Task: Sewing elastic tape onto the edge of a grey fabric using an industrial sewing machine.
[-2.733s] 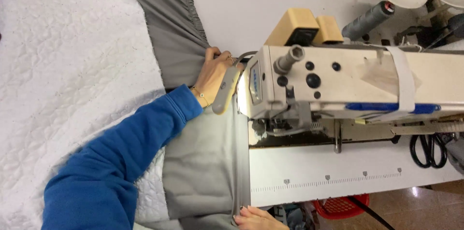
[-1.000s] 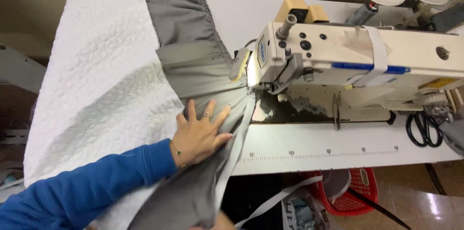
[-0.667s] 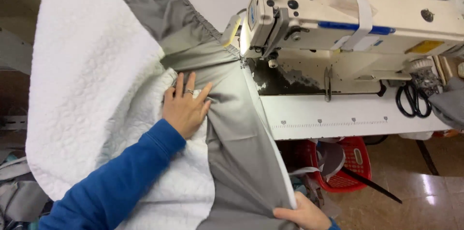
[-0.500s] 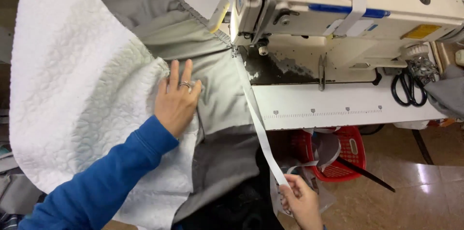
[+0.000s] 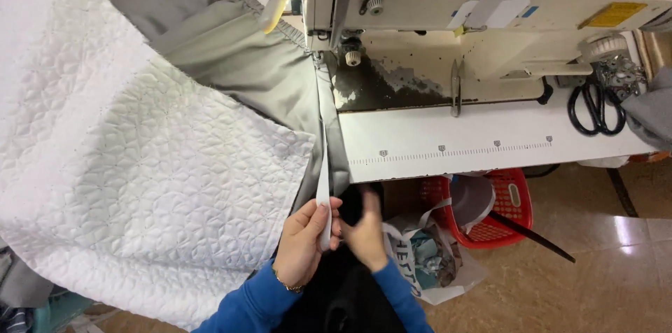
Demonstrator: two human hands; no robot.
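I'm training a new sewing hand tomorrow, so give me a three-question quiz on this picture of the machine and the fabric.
1. True or false: the left hand holds the white tape that runs from the sewing machine.
2. Which lies on the table to the right of the machine bed? A) black scissors B) a hammer C) a ruler stick
3. Fill in: the basket under the table is ____ in colour.

Key: 1 true; 2 A; 3 red. The right hand is blurred beside the left, so its grip cannot be told.
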